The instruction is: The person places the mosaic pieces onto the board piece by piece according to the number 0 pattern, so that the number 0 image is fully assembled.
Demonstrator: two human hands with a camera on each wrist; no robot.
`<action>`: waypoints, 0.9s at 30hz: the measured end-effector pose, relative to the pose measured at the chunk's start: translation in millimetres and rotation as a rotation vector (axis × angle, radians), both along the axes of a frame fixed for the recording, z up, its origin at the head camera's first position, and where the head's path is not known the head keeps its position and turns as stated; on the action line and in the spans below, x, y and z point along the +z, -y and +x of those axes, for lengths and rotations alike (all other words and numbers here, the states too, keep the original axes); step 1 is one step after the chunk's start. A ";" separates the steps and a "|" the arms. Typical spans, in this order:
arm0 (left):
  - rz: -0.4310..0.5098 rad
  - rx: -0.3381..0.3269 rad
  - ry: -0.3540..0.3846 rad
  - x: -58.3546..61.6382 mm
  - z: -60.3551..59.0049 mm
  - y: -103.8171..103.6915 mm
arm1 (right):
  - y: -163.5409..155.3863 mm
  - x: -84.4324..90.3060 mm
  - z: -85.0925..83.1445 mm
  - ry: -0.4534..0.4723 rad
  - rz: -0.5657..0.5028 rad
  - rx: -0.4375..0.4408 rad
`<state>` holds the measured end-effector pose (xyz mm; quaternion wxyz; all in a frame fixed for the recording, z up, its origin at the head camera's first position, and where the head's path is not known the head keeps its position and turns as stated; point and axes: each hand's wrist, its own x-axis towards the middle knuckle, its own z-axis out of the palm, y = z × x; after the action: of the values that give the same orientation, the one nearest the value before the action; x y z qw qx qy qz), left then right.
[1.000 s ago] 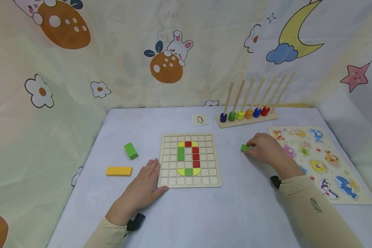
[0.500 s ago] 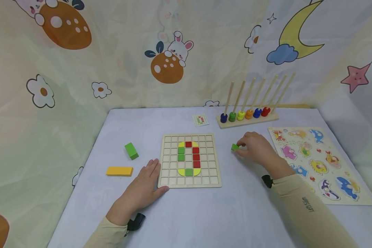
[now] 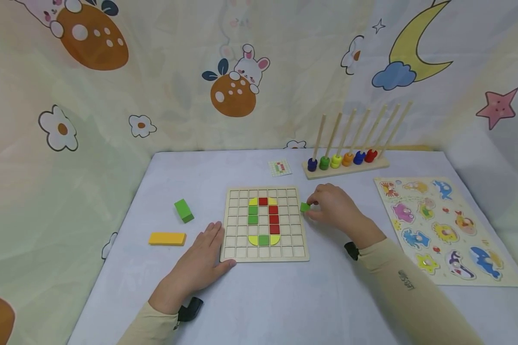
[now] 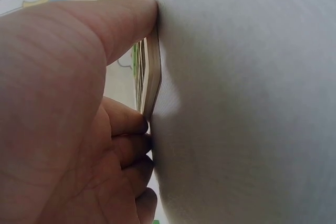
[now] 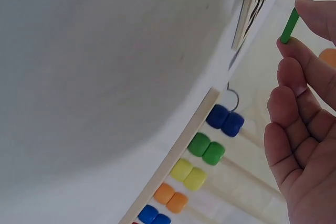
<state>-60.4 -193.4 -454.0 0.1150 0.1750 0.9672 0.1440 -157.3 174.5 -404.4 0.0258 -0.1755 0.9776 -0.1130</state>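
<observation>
On a pale table point(image 3: 285, 297) before cartoon curtains, right hand point(image 3: 334, 211) pinching a small green tile point(image 3: 304, 207) at its fingertips, just over the grid board's point(image 3: 264, 256) right edge; left hand point(image 3: 198, 266) flat, fingers straight, against the board's near-left corner, fingertips partly hidden.

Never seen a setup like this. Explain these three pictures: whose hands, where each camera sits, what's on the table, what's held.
A person works with bare hands. One camera sits on the head, one on each wrist. In the head view the left hand lies flat against the edge of a wooden grid board. The right hand pinches a small green tile at the board's right edge; the right wrist view shows the same tile. Also on the table: a green block, a yellow block, a bead rack, an animal puzzle.
</observation>
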 end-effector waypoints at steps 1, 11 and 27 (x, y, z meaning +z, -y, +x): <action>0.000 0.001 0.001 0.3 0.1 -0.3 | 2.9 -0.5 -0.1 0.000 -0.002 0.002; -0.003 0.006 -0.004 1.8 0.8 -0.7 | 39.7 -0.9 2.6 -0.024 -0.003 0.084; -0.005 0.013 -0.001 2.6 1.0 -2.6 | 94.9 7.0 9.6 -0.053 0.031 0.209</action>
<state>-59.5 -190.8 -451.4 0.1140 0.1686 0.9687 0.1424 -147.7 79.6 -397.4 0.0142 -0.2791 0.9559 -0.0900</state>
